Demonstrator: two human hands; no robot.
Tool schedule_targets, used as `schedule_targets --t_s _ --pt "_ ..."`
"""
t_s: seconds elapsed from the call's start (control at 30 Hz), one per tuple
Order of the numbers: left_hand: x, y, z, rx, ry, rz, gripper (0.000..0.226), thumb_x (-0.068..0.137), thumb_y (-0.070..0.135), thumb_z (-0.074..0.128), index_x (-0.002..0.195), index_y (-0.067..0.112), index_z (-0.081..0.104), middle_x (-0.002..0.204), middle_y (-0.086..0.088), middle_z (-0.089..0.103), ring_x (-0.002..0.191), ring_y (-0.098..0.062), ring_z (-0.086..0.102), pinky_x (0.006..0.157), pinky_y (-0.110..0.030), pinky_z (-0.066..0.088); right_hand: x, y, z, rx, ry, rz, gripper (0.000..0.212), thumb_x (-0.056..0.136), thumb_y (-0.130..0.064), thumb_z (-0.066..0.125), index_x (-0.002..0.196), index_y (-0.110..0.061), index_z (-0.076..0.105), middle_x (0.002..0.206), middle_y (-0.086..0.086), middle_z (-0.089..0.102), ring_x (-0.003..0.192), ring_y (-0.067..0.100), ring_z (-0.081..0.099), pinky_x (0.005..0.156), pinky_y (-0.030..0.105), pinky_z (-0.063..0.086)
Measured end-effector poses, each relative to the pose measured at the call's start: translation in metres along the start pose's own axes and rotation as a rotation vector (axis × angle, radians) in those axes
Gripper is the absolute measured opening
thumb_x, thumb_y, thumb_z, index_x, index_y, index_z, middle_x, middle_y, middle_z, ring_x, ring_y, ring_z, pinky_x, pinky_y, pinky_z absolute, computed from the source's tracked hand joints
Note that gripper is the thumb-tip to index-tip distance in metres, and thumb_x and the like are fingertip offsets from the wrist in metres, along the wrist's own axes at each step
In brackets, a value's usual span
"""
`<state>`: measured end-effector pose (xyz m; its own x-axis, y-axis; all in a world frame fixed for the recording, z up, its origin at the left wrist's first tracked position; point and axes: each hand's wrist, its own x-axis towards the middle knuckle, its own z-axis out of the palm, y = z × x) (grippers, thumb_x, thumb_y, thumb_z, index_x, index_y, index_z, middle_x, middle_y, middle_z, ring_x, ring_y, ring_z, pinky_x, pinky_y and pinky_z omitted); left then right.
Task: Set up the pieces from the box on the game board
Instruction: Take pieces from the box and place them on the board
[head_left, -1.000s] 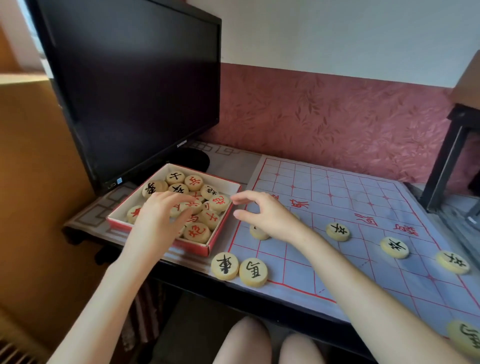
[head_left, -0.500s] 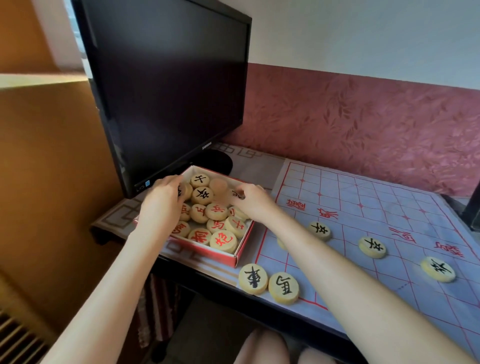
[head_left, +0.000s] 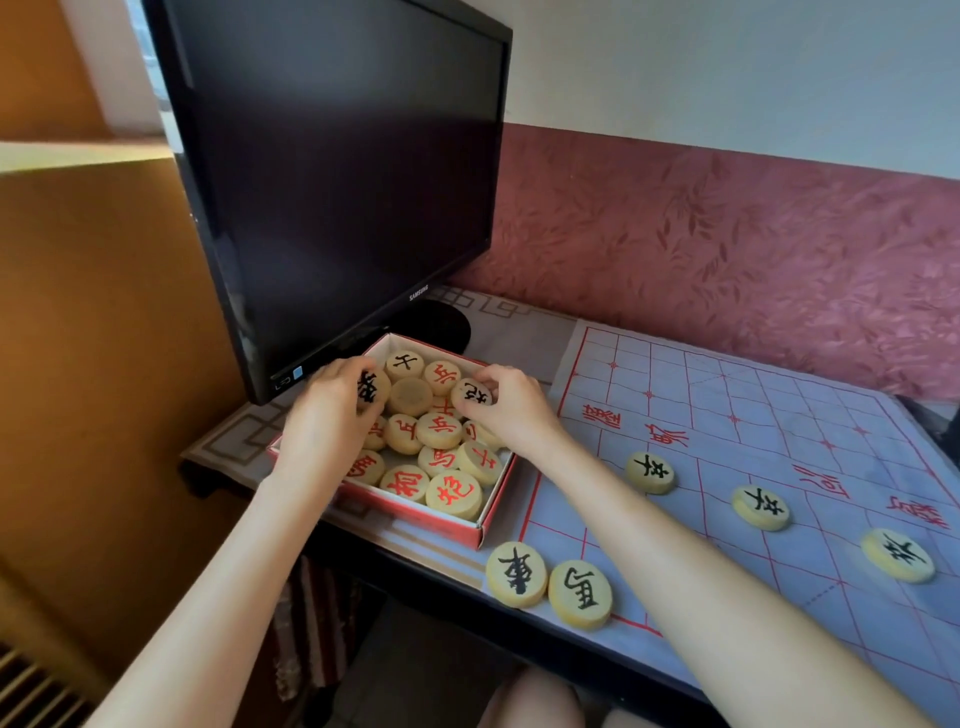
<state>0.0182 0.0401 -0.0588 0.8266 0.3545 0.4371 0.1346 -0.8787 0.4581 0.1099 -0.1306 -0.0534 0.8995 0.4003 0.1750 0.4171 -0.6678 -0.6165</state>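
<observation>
The red-and-white cardboard box is packed with round cream wooden pieces; its far half is occupied by the left hand and right hand. Passage behind the box is barred by the black flat monitor. Right of the box, open room is left on the pale blue paper game board, broken by three spaced black-marked discs.
</observation>
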Motion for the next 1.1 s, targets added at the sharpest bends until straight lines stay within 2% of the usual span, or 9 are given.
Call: schedule_targets --t_s 0.1,0.2,0.3,0.4,0.53,0.6,0.73,0.93,1.1 --pt "0.000 0.007 -0.002 -0.070 0.053 0.025 0.031 0.085 0.015 0.060 0.116 0.015 0.058 0.116 -0.006 0.059 0.095 -0.025 0.061 0.069 -0.030 0.047 -0.002 0.001 -0.004 0.080 -0.001 -0.033 0.048 0.082 -0.035 0.068 0.124 -0.014 0.058 0.121 0.004 0.060 0.112 0.019 0.055 0.095 0.038 0.048" --pt "0.002 0.009 -0.001 -0.089 -0.012 -0.005 0.031 0.088 0.017 0.058 0.119 0.015 0.059 0.117 -0.008 0.061 0.098 -0.026 0.060 0.075 -0.033 0.047 -0.006 0.001 -0.007 0.115 -0.016 -0.059 0.047 0.082 -0.034 0.068 0.123 -0.015 0.058 0.119 0.003 0.058 0.112 0.018 0.054 0.096 0.038 0.047" --pt "0.000 0.010 0.000 -0.105 -0.029 -0.021 0.036 0.083 0.024 0.065 0.118 0.017 0.061 0.117 -0.007 0.062 0.101 -0.024 0.060 0.078 -0.030 0.046 -0.008 0.000 -0.008 0.117 -0.007 -0.081 0.047 0.081 -0.032 0.069 0.123 -0.015 0.058 0.114 0.003 0.058 0.109 0.019 0.055 0.094 0.039 0.047" --pt "-0.001 0.013 0.000 -0.119 -0.054 -0.038 0.047 0.078 0.029 0.071 0.122 0.017 0.059 0.122 -0.004 0.060 0.107 -0.022 0.058 0.082 -0.028 0.045 -0.009 -0.001 -0.009 0.061 -0.028 -0.129 0.050 0.083 -0.033 0.067 0.128 -0.015 0.056 0.114 0.002 0.056 0.111 0.018 0.054 0.093 0.034 0.046" --pt "0.001 0.015 0.000 -0.156 -0.053 -0.080 0.045 0.076 0.023 0.073 0.118 0.018 0.060 0.121 -0.005 0.059 0.105 -0.022 0.058 0.079 -0.025 0.043 -0.011 -0.002 -0.006 0.058 -0.040 -0.138 0.050 0.084 -0.035 0.066 0.129 -0.016 0.056 0.114 0.001 0.055 0.109 0.015 0.054 0.089 0.028 0.045" --pt "0.001 0.016 0.001 -0.169 -0.039 -0.086 0.043 0.076 0.021 0.073 0.116 0.019 0.061 0.120 -0.004 0.059 0.105 -0.021 0.057 0.078 -0.025 0.043 -0.011 -0.003 -0.004 0.051 -0.059 -0.147 0.049 0.084 -0.034 0.066 0.128 -0.017 0.056 0.117 0.001 0.055 0.111 0.016 0.053 0.092 0.030 0.045" --pt "0.001 0.015 0.003 -0.195 -0.030 -0.095 0.042 0.075 0.020 0.074 0.115 0.023 0.062 0.119 -0.005 0.059 0.105 -0.021 0.057 0.078 -0.025 0.044 -0.011 -0.004 -0.003 0.044 -0.065 -0.157 0.046 0.084 -0.028 0.066 0.128 -0.017 0.056 0.125 0.004 0.053 0.116 0.017 0.051 0.093 0.025 0.041" --pt "0.001 0.016 0.003 -0.207 -0.031 -0.107 0.043 0.074 0.020 0.075 0.114 0.025 0.061 0.118 -0.004 0.059 0.103 -0.020 0.057 0.076 -0.024 0.043 -0.009 -0.001 -0.002 0.110 -0.072 -0.114 0.048 0.082 -0.029 0.069 0.126 -0.015 0.057 0.128 0.003 0.057 0.116 0.017 0.054 0.094 0.028 0.044" --pt "-0.005 0.024 0.000 -0.279 0.024 -0.083 0.052 0.074 0.019 0.073 0.122 0.022 0.053 0.115 -0.001 0.062 0.105 -0.017 0.058 0.078 -0.022 0.043 -0.011 0.001 -0.010 0.192 0.048 -0.123 0.045 0.079 -0.034 0.072 0.119 -0.016 0.062 0.111 0.003 0.062 0.103 0.018 0.059 0.089 0.037 0.051"
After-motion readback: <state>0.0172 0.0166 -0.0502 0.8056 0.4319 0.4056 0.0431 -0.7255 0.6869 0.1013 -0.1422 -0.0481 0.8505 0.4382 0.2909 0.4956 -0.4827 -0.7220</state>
